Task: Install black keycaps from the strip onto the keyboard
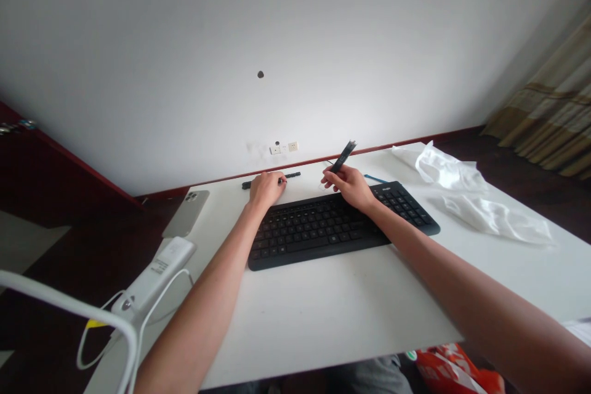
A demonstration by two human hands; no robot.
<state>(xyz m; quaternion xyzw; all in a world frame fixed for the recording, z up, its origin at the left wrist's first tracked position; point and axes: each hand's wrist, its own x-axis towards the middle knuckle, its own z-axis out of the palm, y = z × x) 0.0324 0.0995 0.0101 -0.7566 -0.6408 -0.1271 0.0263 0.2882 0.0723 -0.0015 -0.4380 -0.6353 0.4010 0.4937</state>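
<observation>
My left hand point(268, 189) is at the far side of the white desk, its fingers curled closed at a thin black strip point(293, 175) with an uneven edge. The strip sticks out on both sides of the hand; its middle is hidden. My right hand point(351, 187) grips a slim black stick-like piece point(344, 156), tilted up and to the right, above the far edge of the black keyboard point(318, 231). The piece's exact kind does not show. Under both wrists lies the keyboard, with its right part partly covered by my right forearm.
A thin blue stick point(376, 179) lies behind the keyboard. Crumpled clear plastic wrapping point(494, 217) spreads over the right side. At left are a phone point(188, 212) and a white power strip point(154, 274) with looping white cables. The wall borders the desk's point(323, 308) far edge.
</observation>
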